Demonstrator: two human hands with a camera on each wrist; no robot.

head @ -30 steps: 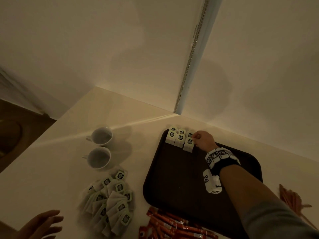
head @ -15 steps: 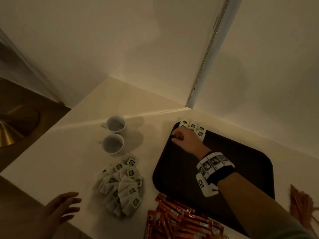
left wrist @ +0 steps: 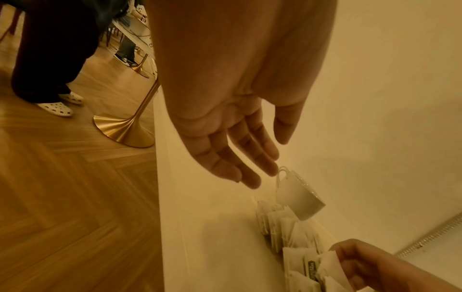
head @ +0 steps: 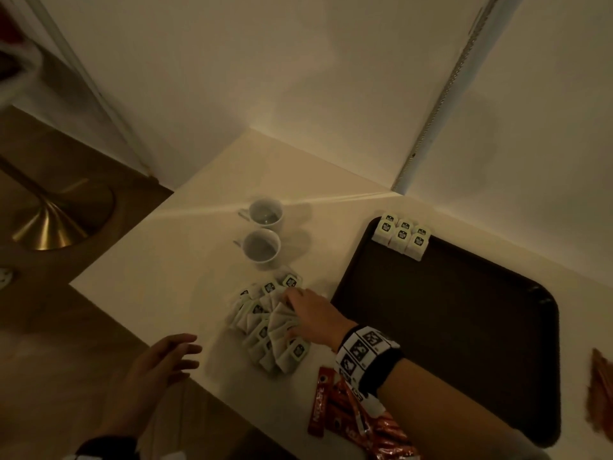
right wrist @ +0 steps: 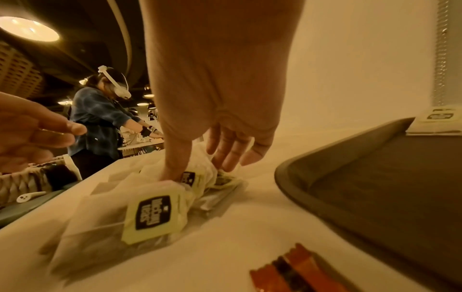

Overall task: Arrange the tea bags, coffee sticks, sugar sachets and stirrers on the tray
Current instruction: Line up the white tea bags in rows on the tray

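Note:
A dark tray (head: 447,327) (right wrist: 375,177) lies on the pale table. Several tea bags (head: 401,237) (right wrist: 437,122) stand in two rows in its far left corner. A loose pile of tea bags (head: 262,330) (right wrist: 152,213) (left wrist: 287,229) lies left of the tray. My right hand (head: 292,313) (right wrist: 200,170) is down on this pile, thumb and fingers pinching one bag. My left hand (head: 185,356) (left wrist: 257,164) hovers open over the table's near edge, holding nothing. Red coffee sticks (head: 320,406) (right wrist: 295,272) lie near my right wrist. Brown stirrers (head: 600,396) show at the far right.
Two white cups (head: 265,212) (head: 261,249) stand behind the pile; one cup (left wrist: 300,199) shows in the left wrist view. Walls close the table's far sides. A gold table base (head: 59,224) stands on the wooden floor to the left. Another person (right wrist: 100,122) works nearby.
My right hand left the tea bags in the tray's far corner and came back left to the loose pile. My left hand rose slightly toward the table edge.

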